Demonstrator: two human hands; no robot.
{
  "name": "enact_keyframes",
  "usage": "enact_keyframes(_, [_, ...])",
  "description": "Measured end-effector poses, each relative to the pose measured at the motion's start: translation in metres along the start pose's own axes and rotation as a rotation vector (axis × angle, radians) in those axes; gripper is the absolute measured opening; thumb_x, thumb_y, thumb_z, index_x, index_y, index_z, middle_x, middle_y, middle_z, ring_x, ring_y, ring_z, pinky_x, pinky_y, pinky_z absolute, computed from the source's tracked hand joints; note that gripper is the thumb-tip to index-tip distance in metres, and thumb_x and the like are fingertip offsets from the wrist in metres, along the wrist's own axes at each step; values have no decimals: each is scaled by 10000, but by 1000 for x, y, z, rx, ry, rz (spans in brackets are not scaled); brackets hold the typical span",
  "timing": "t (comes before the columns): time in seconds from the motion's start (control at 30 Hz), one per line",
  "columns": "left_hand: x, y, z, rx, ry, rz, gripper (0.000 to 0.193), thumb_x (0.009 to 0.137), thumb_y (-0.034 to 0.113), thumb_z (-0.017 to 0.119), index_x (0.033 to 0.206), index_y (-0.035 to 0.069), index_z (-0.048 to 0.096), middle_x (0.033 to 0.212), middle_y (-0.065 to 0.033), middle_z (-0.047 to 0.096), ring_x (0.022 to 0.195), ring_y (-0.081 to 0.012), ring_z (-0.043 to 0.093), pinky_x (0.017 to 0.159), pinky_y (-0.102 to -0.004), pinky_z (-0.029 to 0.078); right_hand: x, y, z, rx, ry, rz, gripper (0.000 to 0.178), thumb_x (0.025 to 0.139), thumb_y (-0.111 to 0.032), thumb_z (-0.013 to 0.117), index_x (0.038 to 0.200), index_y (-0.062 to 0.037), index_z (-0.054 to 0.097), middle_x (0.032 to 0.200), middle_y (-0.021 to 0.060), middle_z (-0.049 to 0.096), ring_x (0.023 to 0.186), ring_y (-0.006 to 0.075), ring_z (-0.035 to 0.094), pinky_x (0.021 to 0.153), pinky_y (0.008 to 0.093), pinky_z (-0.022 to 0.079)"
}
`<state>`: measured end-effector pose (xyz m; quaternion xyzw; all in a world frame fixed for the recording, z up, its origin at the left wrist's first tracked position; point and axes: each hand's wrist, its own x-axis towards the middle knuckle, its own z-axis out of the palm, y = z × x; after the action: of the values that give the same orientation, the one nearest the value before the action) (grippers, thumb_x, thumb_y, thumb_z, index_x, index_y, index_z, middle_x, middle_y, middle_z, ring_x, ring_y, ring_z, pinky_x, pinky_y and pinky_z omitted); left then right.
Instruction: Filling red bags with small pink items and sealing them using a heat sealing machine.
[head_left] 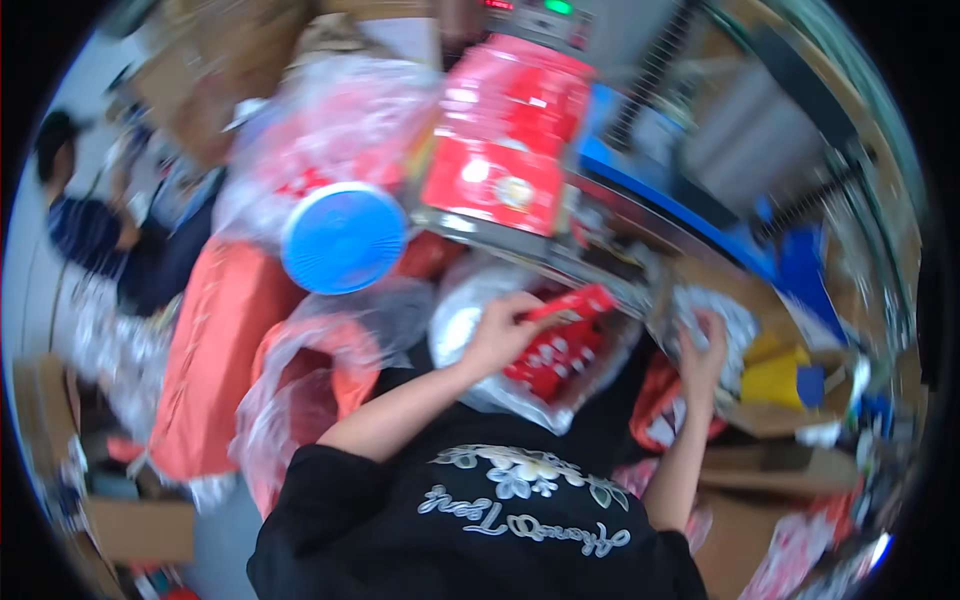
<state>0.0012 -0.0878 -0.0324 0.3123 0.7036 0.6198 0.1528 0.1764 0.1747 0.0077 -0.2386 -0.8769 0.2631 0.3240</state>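
My left hand (503,335) is closed around a small flat red packet (590,300). It holds the packet over an open whitish plastic bag (455,325) at my lap. Inside that bag lie red packets with white spots (550,365). Off to the right, my right hand (704,350) is raised with its fingers bent together beside a clear crinkled plastic bag (738,335). Blur hides what, if anything, those fingers pinch.
Shiny red packages (510,135) lie on a device with a lit display, beyond the lap bag. A blue round lid (345,238) is left of them. Red-orange sacks (215,360) stand at left, and a blue-edged machine (680,215) at right. Another person (90,235) sits far left.
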Motion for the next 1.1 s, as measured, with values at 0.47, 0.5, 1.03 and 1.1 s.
enact_keyframes(0.47, [-11, -16, 24, -103, -293, -170, 196, 902, 125, 673, 967, -57, 704, 825, -58, 692, 753, -90, 608, 694, -244, 481, 6, -70, 27, 398, -452, 144, 268, 801, -87, 747, 1044, 1, 676, 923, 85, 687, 848, 127, 643, 764, 264, 495])
enact_keyframes(0.5, [-10, -13, 22, -142, -322, -277, 227, 926, 156, 659, 963, -63, 704, 790, -37, 690, 711, -65, 595, 658, -230, 480, 10, -70, 30, 424, -432, 176, 302, 805, -95, 745, 1082, -2, 666, 935, 89, 690, 864, 137, 649, 772, 270, 495])
enact_keyframes(1.03, [49, 33, 53, -649, -109, -562, 239, 915, 157, 669, 976, -73, 693, 835, -104, 706, 697, -125, 661, 617, -269, 521, 15, -6, -5, -294, -171, 148, 272, 858, -131, 644, 1123, -71, 665, 1111, 128, 665, 817, 320, 666, 737, 397, 515])
enact_keyframes(1.1, [58, 12, 39, -222, -197, -361, 271, 909, 208, 679, 1014, -41, 701, 770, -69, 707, 727, -98, 648, 633, -285, 504, 15, 2, 6, -414, -84, -45, 253, 854, -94, 627, 1103, -59, 661, 1101, 144, 654, 871, 353, 650, 782, 408, 507])
